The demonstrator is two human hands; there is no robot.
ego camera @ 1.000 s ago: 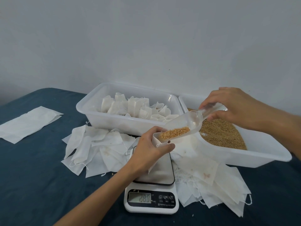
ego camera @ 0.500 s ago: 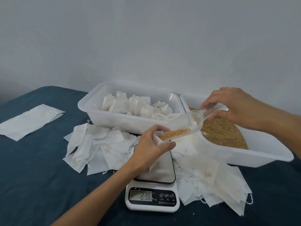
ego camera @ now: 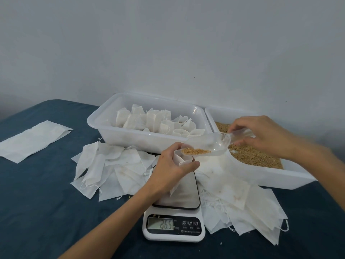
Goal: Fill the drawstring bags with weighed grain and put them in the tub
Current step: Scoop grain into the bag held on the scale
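Head view | scale (ego camera: pixel 174 228) display reads 26.5 | button "M"

The scoop (ego camera: pixel 209 144) was clear, glossy plastic, smooth enough to catch the light, and the grain (ego camera: pixel 196 151) in it looked dry, matt and granular. The bag (ego camera: pixel 180 160) was thin white matt fabric, as were the loose bags (ego camera: pixel 110 165) near the table's middle, some faintly stained. Both tubs (ego camera: pixel 149 141) (ego camera: pixel 261 176) were milky, semi-gloss plastic. The scale (ego camera: pixel 174 228) had a white plastic body, a glossy dark panel and a smooth, shiny platform. The table cover (ego camera: pixel 46 212) was dark blue, matt, napped cloth.
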